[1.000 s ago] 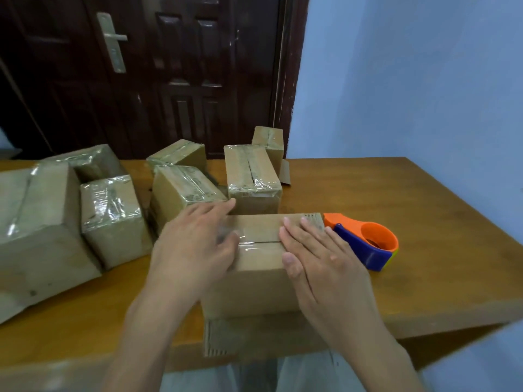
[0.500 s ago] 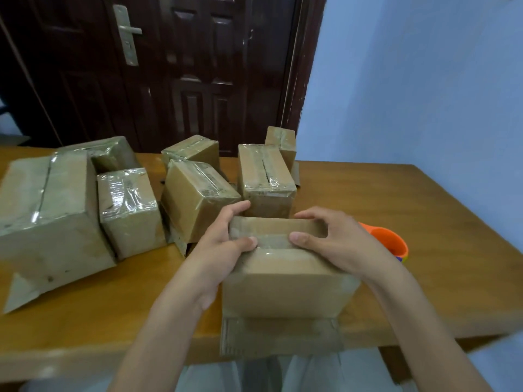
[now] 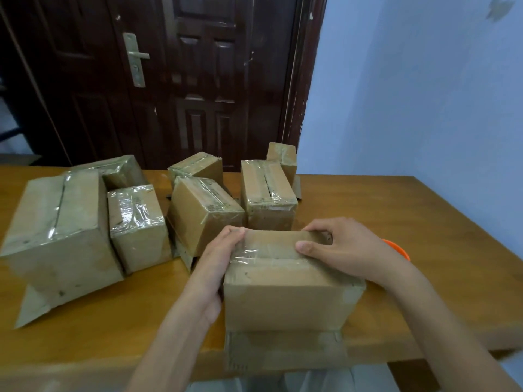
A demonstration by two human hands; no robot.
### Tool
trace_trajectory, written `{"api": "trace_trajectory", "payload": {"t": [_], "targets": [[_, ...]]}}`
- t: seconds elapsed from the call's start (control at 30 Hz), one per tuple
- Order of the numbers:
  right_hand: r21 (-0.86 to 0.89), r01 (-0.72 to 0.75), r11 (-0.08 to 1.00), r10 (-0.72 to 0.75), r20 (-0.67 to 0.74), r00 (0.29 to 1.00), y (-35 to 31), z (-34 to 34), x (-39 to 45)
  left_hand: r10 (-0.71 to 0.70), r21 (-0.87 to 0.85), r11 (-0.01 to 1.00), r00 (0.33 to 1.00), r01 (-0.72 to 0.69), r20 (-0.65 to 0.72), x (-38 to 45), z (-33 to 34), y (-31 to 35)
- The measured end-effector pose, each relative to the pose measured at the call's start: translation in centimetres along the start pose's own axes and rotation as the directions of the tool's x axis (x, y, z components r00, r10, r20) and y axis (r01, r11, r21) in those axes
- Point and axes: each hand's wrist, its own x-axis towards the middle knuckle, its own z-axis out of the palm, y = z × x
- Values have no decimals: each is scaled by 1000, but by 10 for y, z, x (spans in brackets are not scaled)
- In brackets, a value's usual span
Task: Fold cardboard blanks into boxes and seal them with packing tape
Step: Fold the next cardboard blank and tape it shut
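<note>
Box [image 3: 288, 295] sits at the near edge of the table [image 3: 424, 222], a loose bottom flap [image 3: 285, 349] hanging over that edge toward the person. Clear tape [image 3: 254, 254] runs across the box top, shiny and wrinkled at the left end. Left hand [image 3: 215, 267] grips the box's left end, fingers curled over the top corner and palm against the side. Right hand [image 3: 348, 250] grips the box's far right top, fingers curled over the far edge and thumb lying on the tape. Just right of the box, an orange dispenser [image 3: 397, 248] shows only as a sliver past the right wrist. Beyond the box and to its left stand taped boxes: one [image 3: 267, 193] directly behind, a tilted one [image 3: 203, 210] behind and left, and the largest [image 3: 59, 227] far left of it. Farther behind the box is a dark door [image 3: 169, 80]; right of that, a blue wall [image 3: 424, 94].
</note>
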Motion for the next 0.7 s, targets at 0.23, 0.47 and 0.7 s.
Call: {"api": "trace_trajectory", "payload": {"t": [0.23, 0.47, 0.7], "targets": [[-116, 239, 964, -260, -227, 939, -87, 45, 3, 94, -81, 992, 993, -99, -65, -8, 33, -9], [-332, 190, 924, -243, -125, 962, -48, 37, 16, 216, 50, 976, 964, -211, -153, 5, 31, -12], [-346, 37, 938, -94, -151, 984, 26, 3, 0, 249, 134, 964, 957, -230, -151, 2, 43, -14]]}}
